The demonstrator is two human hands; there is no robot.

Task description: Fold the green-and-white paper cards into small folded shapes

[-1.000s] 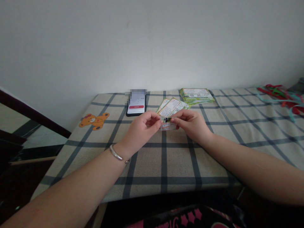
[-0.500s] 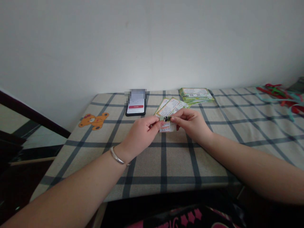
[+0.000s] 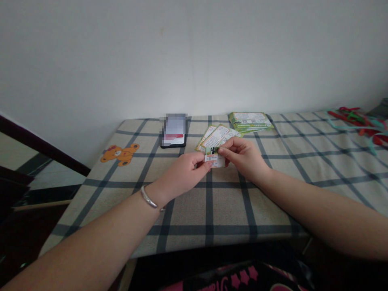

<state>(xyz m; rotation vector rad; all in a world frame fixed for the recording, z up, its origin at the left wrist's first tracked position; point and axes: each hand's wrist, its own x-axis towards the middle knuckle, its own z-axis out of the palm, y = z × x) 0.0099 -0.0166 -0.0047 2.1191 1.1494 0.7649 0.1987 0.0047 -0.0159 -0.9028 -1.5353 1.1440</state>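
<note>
Left hand (image 3: 186, 171) now lower on printed card (image 3: 216, 161) than before, grip pinching left edge; right hand (image 3: 246, 158) keeps closed grip at upper right. Card's writing unreadably small.

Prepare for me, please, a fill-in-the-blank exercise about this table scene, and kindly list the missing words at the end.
1. The left hand and the ____ hand hold the same printed card.
2. A silver bangle is around the ____ wrist.
3. The orange figure on the checked tablecloth has the shape of a ____.
4. The device with a screen, lying left of the fanned cards, is a ____.

Missing words: right; left; bear; phone.
</note>
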